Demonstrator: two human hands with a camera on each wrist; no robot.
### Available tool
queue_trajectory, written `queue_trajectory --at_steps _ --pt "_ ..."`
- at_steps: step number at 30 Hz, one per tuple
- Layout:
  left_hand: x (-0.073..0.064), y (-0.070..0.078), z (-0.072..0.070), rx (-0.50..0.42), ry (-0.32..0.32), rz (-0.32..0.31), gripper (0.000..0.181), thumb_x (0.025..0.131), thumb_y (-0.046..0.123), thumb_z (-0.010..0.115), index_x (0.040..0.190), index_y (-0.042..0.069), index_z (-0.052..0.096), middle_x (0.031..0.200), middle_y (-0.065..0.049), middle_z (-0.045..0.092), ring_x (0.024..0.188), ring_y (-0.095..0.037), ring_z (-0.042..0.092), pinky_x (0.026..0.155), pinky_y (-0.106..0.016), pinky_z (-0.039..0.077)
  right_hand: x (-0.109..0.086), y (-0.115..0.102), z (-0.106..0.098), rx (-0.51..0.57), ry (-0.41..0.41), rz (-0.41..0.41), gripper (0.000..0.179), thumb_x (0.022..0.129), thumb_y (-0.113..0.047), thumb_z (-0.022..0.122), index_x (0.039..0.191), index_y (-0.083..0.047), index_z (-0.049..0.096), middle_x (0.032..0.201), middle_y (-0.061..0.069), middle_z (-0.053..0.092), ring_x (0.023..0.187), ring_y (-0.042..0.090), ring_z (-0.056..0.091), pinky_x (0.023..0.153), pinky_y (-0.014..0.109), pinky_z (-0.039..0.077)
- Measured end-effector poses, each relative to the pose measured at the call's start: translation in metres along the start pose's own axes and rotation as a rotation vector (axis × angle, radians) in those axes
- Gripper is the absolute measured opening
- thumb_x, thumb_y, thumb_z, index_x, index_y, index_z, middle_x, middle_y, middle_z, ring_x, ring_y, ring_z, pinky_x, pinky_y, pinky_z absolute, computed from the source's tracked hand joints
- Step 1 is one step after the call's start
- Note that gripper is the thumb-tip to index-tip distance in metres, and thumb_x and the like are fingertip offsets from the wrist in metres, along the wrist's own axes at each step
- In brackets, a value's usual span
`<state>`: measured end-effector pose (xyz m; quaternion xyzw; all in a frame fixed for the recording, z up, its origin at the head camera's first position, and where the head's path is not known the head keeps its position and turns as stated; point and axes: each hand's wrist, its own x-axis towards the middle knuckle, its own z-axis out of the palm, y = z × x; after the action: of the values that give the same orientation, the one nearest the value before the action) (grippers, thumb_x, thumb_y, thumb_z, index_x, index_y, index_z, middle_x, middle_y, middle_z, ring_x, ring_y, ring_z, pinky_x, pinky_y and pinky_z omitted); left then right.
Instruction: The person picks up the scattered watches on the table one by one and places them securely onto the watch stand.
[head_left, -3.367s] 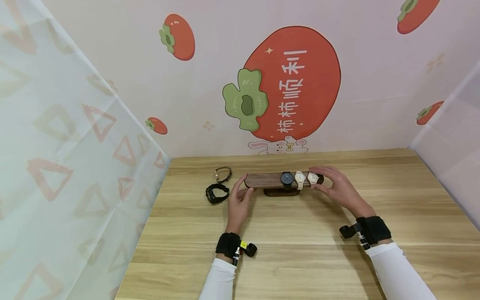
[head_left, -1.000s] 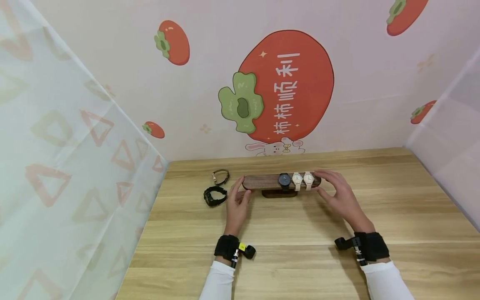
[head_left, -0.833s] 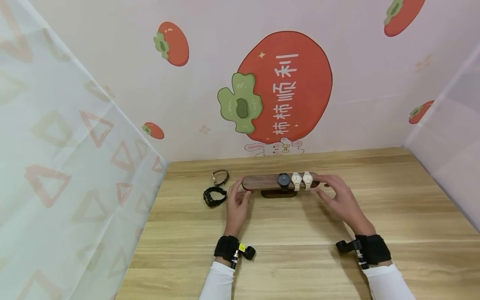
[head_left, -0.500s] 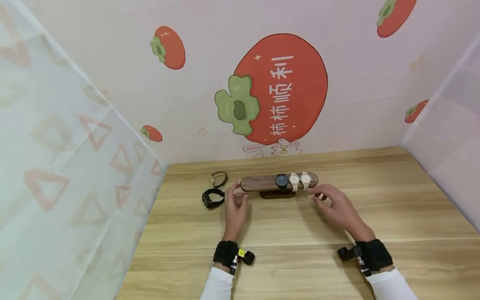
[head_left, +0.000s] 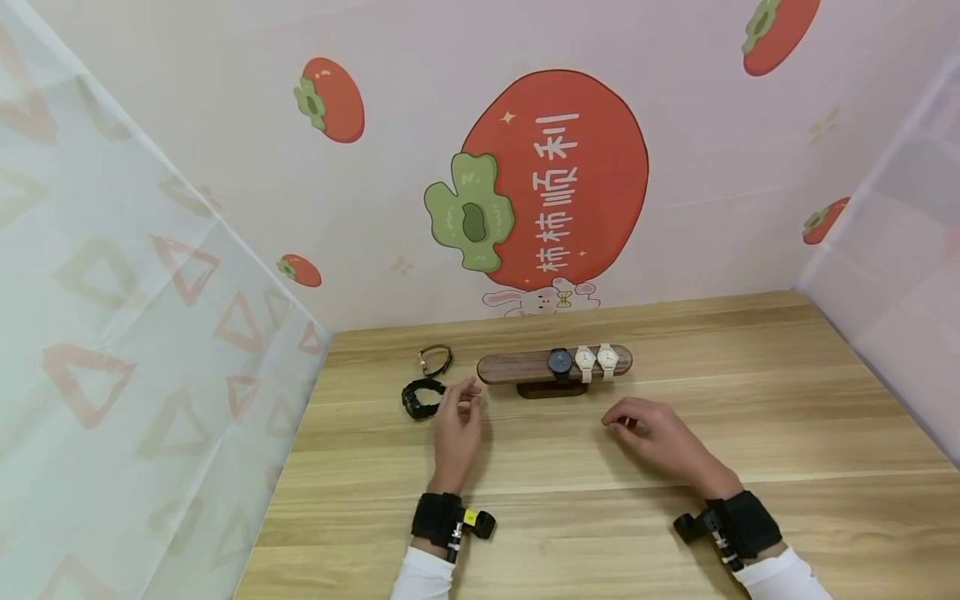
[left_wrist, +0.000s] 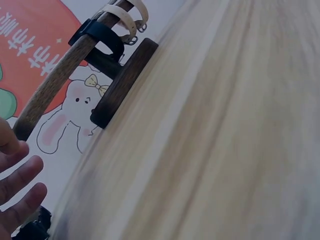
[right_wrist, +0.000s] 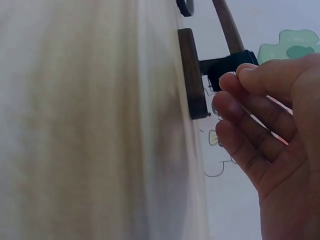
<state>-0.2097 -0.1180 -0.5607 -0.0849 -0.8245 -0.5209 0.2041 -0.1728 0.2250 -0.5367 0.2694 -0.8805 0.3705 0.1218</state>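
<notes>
Watching through the head and wrist cameras, I note the watch stand [head_left: 513,367] upright on the wooden table [head_left: 570,508], toward the back wall [head_left: 705,158]. On the right half of its bar I count three watches side by side: a dark watch [head_left: 560,362], then a first pale watch [head_left: 585,358] and a second pale watch [head_left: 607,358] nearest the right end. In the left wrist view their straps loop around the bar.

Left hand [head_left: 456,435]: fingers loosely bent, nothing in grasp, just off the stand's left end. It overlaps the edge of a chunky black watch [head_left: 412,400] lying on the table; I cannot tell whether they touch. Behind that lies a thin watch [head_left: 447,365], its strap in a loop.

Right hand [head_left: 662,437]: fingers relaxed and curved, thumb close to the forefinger, holding nothing, in front of the stand's right end and apart from it.
</notes>
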Motion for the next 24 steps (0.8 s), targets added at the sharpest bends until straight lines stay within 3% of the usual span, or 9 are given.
queue_trajectory --at_steps 6,11,14,18,22,24 --pt "-0.003 0.001 -0.022 0.099 -0.099 0.092 0.026 0.104 0.0 0.065 0.128 0.003 0.072 0.11 -0.004 0.073 0.106 -0.021 0.069 0.088 -0.034 0.061 -0.003 -0.003 0.007 0.003 -0.025 -0.047 0.022 0.087 0.002 0.082 0.103 -0.012 0.08 0.101 -0.006 0.079 0.09 0.009 0.073 0.081 0.031 0.064" --pt "-0.005 -0.002 -0.043 0.184 -0.156 0.16 0.025 0.102 -0.002 0.066 0.125 0.005 0.074 0.112 -0.002 0.073 0.112 -0.021 0.068 0.091 -0.038 0.061 -0.005 -0.006 0.01 0.022 -0.051 -0.039 0.021 0.089 0.001 0.082 0.102 -0.014 0.08 0.099 -0.008 0.079 0.089 0.007 0.072 0.079 0.03 0.064" --pt "-0.005 -0.006 -0.056 0.246 -0.15 0.205 0.025 0.1 -0.003 0.07 0.122 0.007 0.075 0.114 -0.002 0.073 0.115 -0.022 0.065 0.095 -0.041 0.059 -0.006 -0.006 0.01 0.025 -0.073 -0.02 0.019 0.091 -0.001 0.081 0.103 -0.017 0.08 0.099 -0.01 0.078 0.089 0.002 0.069 0.078 0.028 0.062" --pt "0.001 -0.014 -0.071 0.267 -0.106 0.269 0.026 0.095 -0.007 0.072 0.118 0.005 0.077 0.12 -0.011 0.072 0.121 -0.029 0.06 0.103 -0.047 0.052 -0.007 -0.006 0.009 0.013 -0.094 0.015 0.018 0.092 -0.005 0.081 0.103 -0.019 0.08 0.1 -0.012 0.077 0.091 0.0 0.068 0.08 0.027 0.062" --pt "0.008 -0.025 -0.085 0.238 -0.056 0.288 0.026 0.093 -0.011 0.069 0.115 0.0 0.077 0.124 -0.018 0.07 0.132 -0.041 0.052 0.114 -0.056 0.042 -0.008 -0.004 0.006 -0.007 -0.082 0.034 0.02 0.09 -0.004 0.082 0.103 -0.02 0.081 0.1 -0.013 0.078 0.092 -0.001 0.069 0.082 0.028 0.063" --pt "0.011 -0.03 -0.092 0.226 -0.034 0.268 0.028 0.092 -0.012 0.067 0.116 -0.002 0.076 0.127 -0.019 0.068 0.138 -0.044 0.048 0.118 -0.061 0.036 -0.009 -0.003 0.004 -0.013 -0.072 0.035 0.021 0.09 -0.003 0.083 0.103 -0.02 0.081 0.1 -0.013 0.078 0.092 -0.001 0.069 0.082 0.028 0.063"
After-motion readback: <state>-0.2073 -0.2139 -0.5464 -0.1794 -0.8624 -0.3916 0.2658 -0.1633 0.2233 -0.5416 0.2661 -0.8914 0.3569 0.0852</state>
